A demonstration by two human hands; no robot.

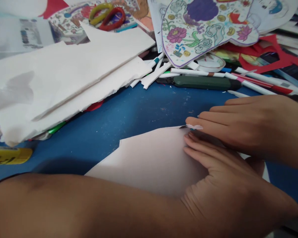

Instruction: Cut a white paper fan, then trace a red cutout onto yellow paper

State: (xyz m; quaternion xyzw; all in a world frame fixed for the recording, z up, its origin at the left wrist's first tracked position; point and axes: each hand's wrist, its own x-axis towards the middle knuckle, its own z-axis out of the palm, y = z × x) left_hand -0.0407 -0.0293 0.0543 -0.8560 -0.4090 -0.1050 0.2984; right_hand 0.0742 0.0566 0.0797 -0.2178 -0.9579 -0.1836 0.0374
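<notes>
A white sheet of paper or card (149, 158) with a notched, cut outline lies on the blue tabletop. My left hand (228, 181) rests flat on its right part, fingers stretched toward the far edge. Just beyond it, my right hand (258, 125) is closed at that edge, its fingers pressed together. By the fingertips of both hands sits a small pale scrap (195, 127), with a dark bit and a bluish spot beside it. What the right fingers hold is hidden from this angle.
A yellow glue stick (10, 155) lies at the left. Large white cut sheets (76, 72) cover the left back. Behind are scissors (111, 16), a coloured drawing cutout (201, 36), a dark green cutter (203, 82), several markers and red paper scraps (270, 56).
</notes>
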